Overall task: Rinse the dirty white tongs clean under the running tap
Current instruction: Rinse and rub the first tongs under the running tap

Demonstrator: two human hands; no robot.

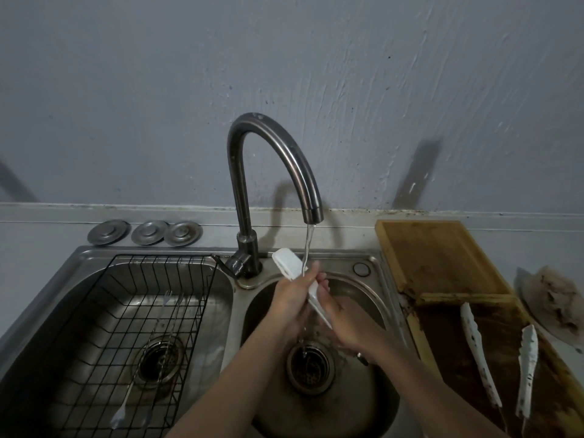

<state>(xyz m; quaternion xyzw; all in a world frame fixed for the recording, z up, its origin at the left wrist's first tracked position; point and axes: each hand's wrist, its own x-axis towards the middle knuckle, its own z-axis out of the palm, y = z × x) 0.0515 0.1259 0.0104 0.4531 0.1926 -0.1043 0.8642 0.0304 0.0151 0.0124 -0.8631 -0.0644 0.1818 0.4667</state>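
At the counter's (38, 235) left end, the left basin (221, 279) of the steel double sink holds a black wire rack (104, 311) with a few thin utensils lying in it; three round metal lids (145, 232) sit behind it along the back edge. The tap (252, 159) rises from the divider between the basins and arcs over the round right basin (373, 295), where its stream (308, 248) falls.

The white tongs (292, 267) are held over that basin, the long axis slanting from the rounded upper end, up and left near the tap base, down and right toward the drain. The left hand (290, 298) has its grip curled round the middle of the tongs, and the water lands just where its fingers meet them. The right hand (341, 317) lies against the lower part, its fingers wrapped on the blade as if rubbing it. The upper end lies outside the stream, so I judge the coming move is to slide the tongs along their axis until each part passes under the water.

At the right, a stained wooden cutting board (442, 257) lies on the counter, with two more dirty white tongs (480, 352) on its near part, and a soiled cloth (556, 298) beside it by the right edge.
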